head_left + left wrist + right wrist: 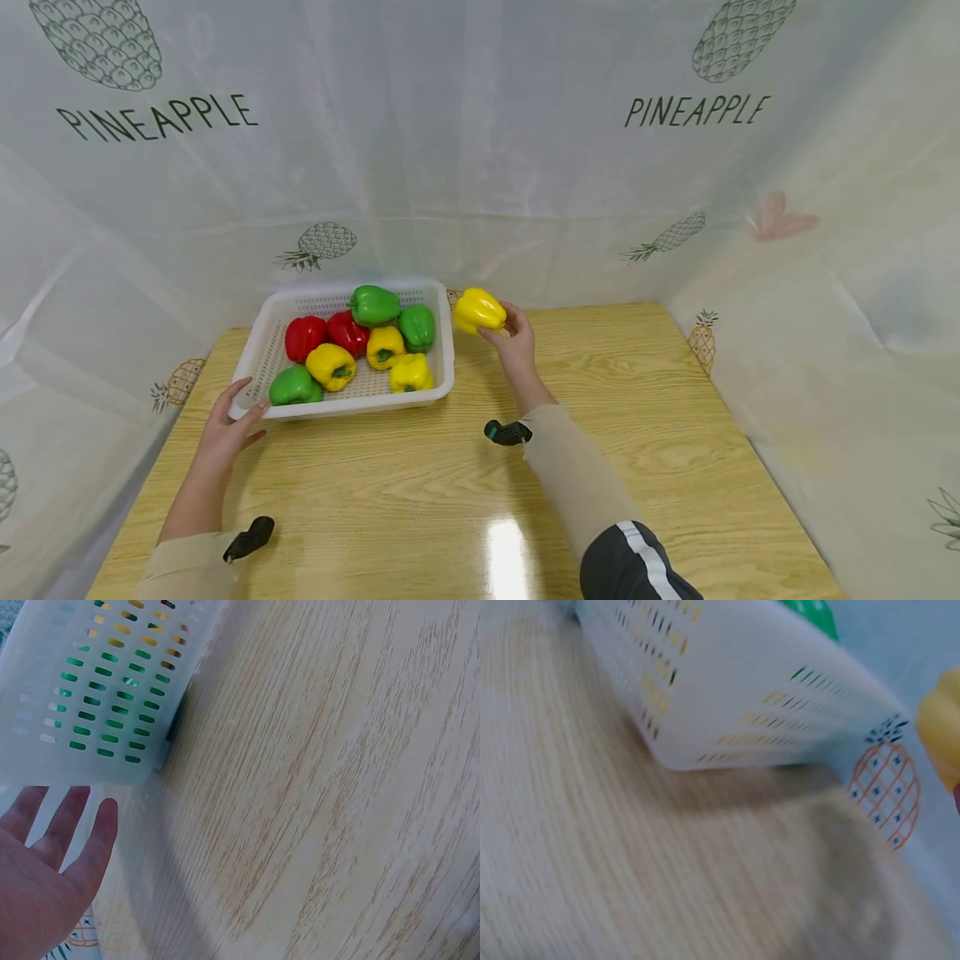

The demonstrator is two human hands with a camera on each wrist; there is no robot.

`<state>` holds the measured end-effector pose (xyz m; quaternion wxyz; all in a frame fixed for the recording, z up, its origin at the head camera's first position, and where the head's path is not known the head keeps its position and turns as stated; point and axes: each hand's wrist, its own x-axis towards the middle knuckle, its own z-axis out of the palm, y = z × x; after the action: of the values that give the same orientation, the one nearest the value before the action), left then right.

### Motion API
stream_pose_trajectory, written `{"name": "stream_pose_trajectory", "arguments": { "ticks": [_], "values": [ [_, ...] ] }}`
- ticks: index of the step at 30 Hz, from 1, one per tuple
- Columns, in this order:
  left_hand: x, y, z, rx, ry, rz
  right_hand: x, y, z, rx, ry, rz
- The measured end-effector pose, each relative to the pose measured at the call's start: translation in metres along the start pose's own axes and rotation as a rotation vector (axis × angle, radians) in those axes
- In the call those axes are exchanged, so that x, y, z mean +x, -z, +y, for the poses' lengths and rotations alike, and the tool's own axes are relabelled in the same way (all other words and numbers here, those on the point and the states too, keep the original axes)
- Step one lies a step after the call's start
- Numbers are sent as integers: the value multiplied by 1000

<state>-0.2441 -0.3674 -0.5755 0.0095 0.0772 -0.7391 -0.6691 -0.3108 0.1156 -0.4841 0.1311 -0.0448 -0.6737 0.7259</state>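
Note:
My right hand [517,340] holds a yellow bell pepper [478,311] in the air, just past the right end of a white plastic basket [447,350]. The pepper [941,727] shows only partly at the right edge of the right wrist view. Inside the basket lie two red bell peppers [305,337], three green ones [375,306] and three yellow ones [331,367]. At the basket's front left corner is my left hand [225,429], its fingers spread and fairly straight. The left wrist view has these fingers [94,851] close to the perforated basket wall [112,690]; firm contact cannot be told.
The basket stands at the back left of a wood-grain table [600,433]. A pale curtain [480,150] printed with pineapples hangs behind the table and along its sides. Small black devices [508,432] are worn at both wrists.

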Motion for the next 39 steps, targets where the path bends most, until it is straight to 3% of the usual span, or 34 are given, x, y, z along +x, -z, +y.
{"name": "stream_pose_trajectory", "arguments": {
  "ticks": [7, 14, 15, 17, 21, 22, 26, 35, 39],
  "values": [
    [-6, -5, 9, -10, 0, -7, -4, 3, 18, -20, 11, 78],
    [-40, -26, 65, 46, 19, -46, -2, 6, 35, -43, -8, 95],
    [-38, -26, 62, 44, 18, -34, -4, 6, 32, -40, -18, 89],
    [-44, -32, 75, 68, 28, -33, -4, 6, 36, -39, -33, 83],
    [-46, -32, 78, 58, 19, -29, -2, 5, 46, -71, -33, 82],
    [-50, -36, 86, 65, 21, -28, 0, 5, 52, -78, -27, 85],
    [-44, -28, 69, 13, -3, -25, 2, 3, 60, -94, -18, 73],
    [-45, -28, 68, 43, -9, -28, 5, 1, 68, -170, -21, 38],
    [-33, -20, 48, -4, -5, -19, 9, 3, 71, -228, -4, 2]
  ]
}}
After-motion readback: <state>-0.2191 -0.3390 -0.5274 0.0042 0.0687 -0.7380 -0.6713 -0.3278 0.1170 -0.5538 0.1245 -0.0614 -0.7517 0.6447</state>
